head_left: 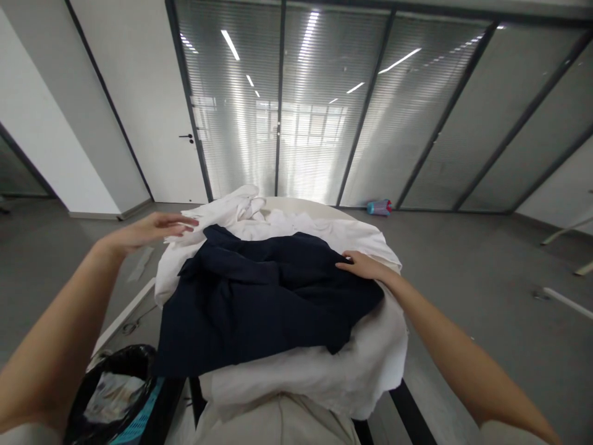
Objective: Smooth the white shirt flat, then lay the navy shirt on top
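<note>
A dark navy garment (273, 296), rumpled and spread out, lies over white cloth (315, 377) that drapes past the edges of a round table. At the garment's right upper edge, my right hand (365, 267) has thumb and fingers closed on the fabric. My left hand (160, 227) is open above the far left part of the white cloth, with its fingers stretched toward the garment and apart from it. Folds hide the garment's exact kind. A bunched piece of white cloth (236, 204) sits at the far left of the table.
A strip of bare pale tabletop (301, 207) shows at the back. On the floor at lower left stands a bin lined with a black bag (134, 358), with litter inside. A blue and pink basket (378, 207) lies by the glass partition (315, 111). White furniture legs (567, 301) show at right.
</note>
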### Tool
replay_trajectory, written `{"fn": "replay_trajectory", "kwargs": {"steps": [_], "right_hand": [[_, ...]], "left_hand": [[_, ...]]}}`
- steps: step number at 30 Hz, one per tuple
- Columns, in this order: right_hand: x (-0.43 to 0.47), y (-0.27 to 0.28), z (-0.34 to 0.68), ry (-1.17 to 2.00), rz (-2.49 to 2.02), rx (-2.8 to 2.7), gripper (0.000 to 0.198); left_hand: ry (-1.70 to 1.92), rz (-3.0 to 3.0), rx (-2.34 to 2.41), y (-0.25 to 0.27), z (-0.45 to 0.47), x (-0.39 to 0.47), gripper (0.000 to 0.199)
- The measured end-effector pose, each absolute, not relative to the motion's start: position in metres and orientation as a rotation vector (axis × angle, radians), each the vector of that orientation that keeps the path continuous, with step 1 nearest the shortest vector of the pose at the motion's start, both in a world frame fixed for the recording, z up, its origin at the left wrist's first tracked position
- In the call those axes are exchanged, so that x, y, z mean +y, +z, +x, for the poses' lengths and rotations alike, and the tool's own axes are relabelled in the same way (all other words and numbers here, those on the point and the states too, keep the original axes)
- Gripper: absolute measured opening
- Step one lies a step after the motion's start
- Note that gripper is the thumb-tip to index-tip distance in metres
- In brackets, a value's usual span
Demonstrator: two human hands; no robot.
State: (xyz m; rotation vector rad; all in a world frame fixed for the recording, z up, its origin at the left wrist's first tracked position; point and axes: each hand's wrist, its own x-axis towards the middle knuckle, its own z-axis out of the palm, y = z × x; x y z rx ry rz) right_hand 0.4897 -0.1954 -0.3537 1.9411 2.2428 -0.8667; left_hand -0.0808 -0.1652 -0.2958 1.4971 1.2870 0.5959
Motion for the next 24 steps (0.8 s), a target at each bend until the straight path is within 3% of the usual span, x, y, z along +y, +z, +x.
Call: {"fn": "replay_trajectory", "kwargs": {"steps": [3, 7, 12, 17, 24], "right_hand": [[-0.189, -0.344, 0.492, -0.93, 1.884, 2.169, 0.048], [-0.191, -0.332, 0.503, -1.153, 1.827, 2.114, 0.057], [-0.209, -0.324, 0.523, -1.356, 1.882, 1.938, 0.06], [-0.222, -0.321, 0.533, -1.398, 1.842, 2.023, 0.054], [-0.208, -0.315, 0.527, -1.259, 2.097, 2.345, 0.036]], "left_hand": [[0.691, 1.497, 1.314, -0.291, -0.032, -0.146, 0.048], [0.378, 1.616, 1.08, -0.307, 0.047, -0.119, 0.05], [0.023, 1.889, 1.165, -0.367, 0.114, -0.103, 0.039], [0.043, 1.884, 1.227, -0.4, 0.119, -0.103, 0.038], [0.252, 1.934, 1.323, -0.377, 0.088, -0.091, 0.032]]}}
